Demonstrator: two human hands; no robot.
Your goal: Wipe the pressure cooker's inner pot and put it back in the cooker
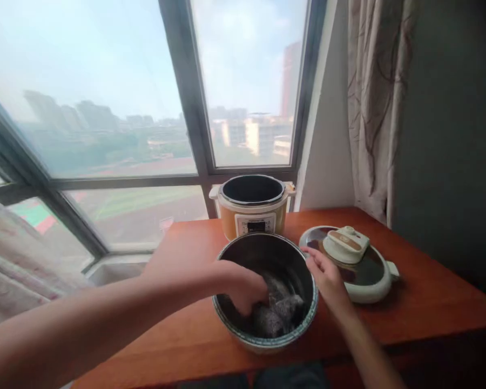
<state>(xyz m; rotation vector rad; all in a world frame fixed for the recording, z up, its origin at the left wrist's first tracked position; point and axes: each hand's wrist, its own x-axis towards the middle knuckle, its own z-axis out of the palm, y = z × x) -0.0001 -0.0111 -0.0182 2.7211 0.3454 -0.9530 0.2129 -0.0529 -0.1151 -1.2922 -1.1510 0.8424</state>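
A dark inner pot (249, 254) with a speckled rim stands near the front of the wooden table. My left hand (245, 289) reaches down into it, closed on a grey cloth (277, 317) that lies bunched against the bottom; its fingertips are hidden. At the pot's right side, my right hand (323, 268) grips the rim between thumb and fingers. Just behind the pot is an electric pressure cooker (227, 216) with its top uncovered and a control panel on its front. Its round lid (366, 270) rests on the table to the right, handle upward.
The wooden table (437, 286) reaches back to a large window (243, 81). A patterned curtain (375, 108) hangs at the right, and another curtain (20, 265) is at the lower left. The table's front edge runs close to me.
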